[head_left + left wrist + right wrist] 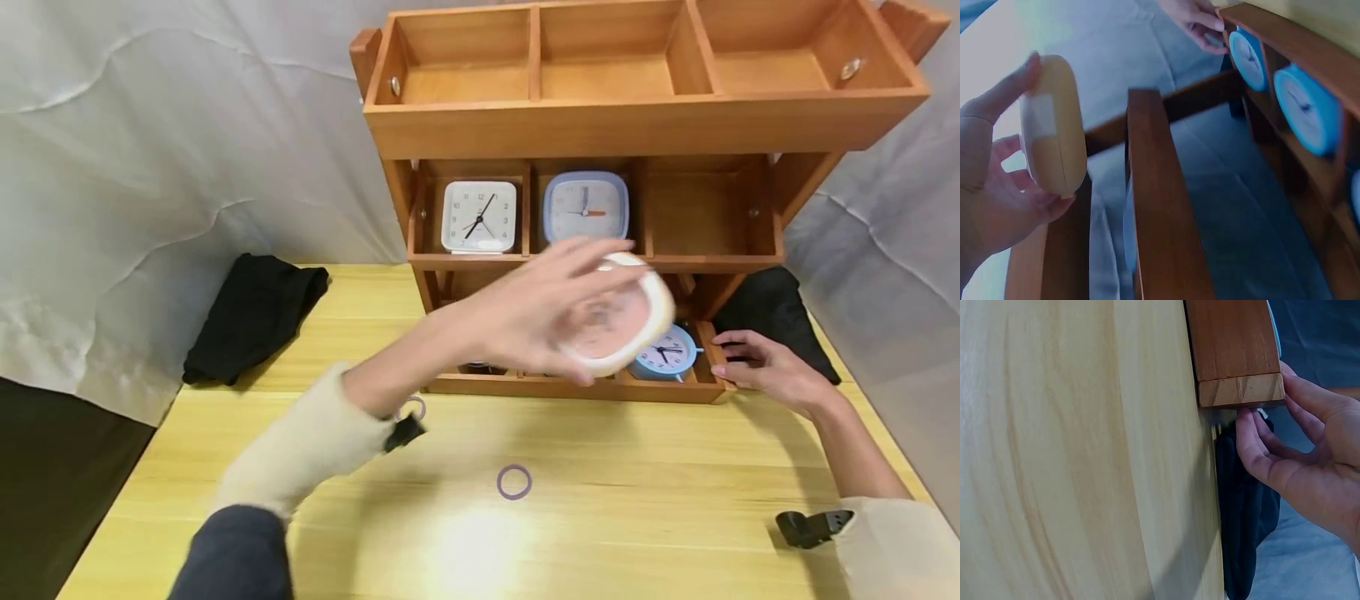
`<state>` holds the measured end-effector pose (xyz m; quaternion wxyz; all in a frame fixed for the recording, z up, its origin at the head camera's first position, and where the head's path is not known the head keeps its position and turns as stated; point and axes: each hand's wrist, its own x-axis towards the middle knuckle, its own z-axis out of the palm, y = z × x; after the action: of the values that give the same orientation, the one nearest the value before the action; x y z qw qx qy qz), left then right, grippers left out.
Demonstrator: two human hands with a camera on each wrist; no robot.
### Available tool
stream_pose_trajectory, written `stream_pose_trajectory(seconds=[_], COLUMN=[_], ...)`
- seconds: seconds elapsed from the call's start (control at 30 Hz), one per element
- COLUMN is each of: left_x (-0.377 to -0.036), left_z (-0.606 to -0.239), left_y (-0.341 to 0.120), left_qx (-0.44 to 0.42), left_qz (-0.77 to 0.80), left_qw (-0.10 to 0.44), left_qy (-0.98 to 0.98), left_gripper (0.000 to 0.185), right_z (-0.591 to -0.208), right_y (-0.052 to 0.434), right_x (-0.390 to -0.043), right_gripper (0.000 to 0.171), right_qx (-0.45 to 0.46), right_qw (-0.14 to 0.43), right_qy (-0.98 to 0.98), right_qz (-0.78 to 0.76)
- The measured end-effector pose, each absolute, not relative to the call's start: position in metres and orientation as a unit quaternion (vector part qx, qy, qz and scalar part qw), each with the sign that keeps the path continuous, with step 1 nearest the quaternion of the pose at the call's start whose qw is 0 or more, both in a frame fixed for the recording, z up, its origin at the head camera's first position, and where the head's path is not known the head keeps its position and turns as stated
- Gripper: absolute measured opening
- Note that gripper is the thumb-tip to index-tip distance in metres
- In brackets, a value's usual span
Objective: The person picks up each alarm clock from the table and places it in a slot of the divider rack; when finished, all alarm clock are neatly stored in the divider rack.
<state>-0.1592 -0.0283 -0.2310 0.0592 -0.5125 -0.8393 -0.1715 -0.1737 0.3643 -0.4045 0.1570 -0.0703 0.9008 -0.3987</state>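
My left hand (517, 308) grips a rounded-square alarm clock (611, 325) with a pink face and pale rim, held up in front of the wooden shelf rack (637, 129). The left wrist view shows the cream side of this clock (1063, 131) between thumb and fingers. In the head view it is blurred and overlaps the bottom tier. At the lower right, my right hand (776, 371) holds the end of the bottom tray (720, 367), its thumb and fingers around the corner of the wood (1241, 390). Beside that hand, a round blue alarm clock (666, 350) sits in the tray's right compartment.
On the middle tier stand a white square clock (478, 217) and a blue-rimmed clock (585, 206). Purple rings (514, 497) lie on the wooden table (600, 533). Black cloths (251, 317) lie on both sides of the rack, with pale curtains (225, 125) behind.
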Motion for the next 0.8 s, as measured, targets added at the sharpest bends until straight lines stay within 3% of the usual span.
stream_pose_trajectory(seconds=[0.17, 0.3, 0.6, 0.8], left_x=[-0.185, -0.206, -0.233, -0.244], left_z=[-0.218, -0.211, -0.198, -0.191], left_y=[0.042, 0.073, 0.104, 0.122], left_qx=[-0.516, -0.488, -0.437, -0.423], left_qz=[-0.04, 0.012, 0.032, 0.061], left_qw=[0.09, 0.069, 0.058, -0.007], left_qy=[-0.851, -0.87, -0.897, -0.904], left_gripper=[0.106, 0.105, 0.074, 0.078], right_z=[-0.403, -0.4, -0.402, -0.402], right_y=[0.364, 0.364, 0.363, 0.363], right_x=[-0.173, -0.173, -0.175, -0.172], right_gripper=[0.06, 0.058, 0.057, 0.056], right_qx=[-0.065, -0.067, -0.062, -0.057], right_qw=[0.163, 0.157, 0.151, 0.149], right_qy=[0.899, 0.905, 0.906, 0.905], right_qz=[-0.402, -0.389, -0.39, -0.395])
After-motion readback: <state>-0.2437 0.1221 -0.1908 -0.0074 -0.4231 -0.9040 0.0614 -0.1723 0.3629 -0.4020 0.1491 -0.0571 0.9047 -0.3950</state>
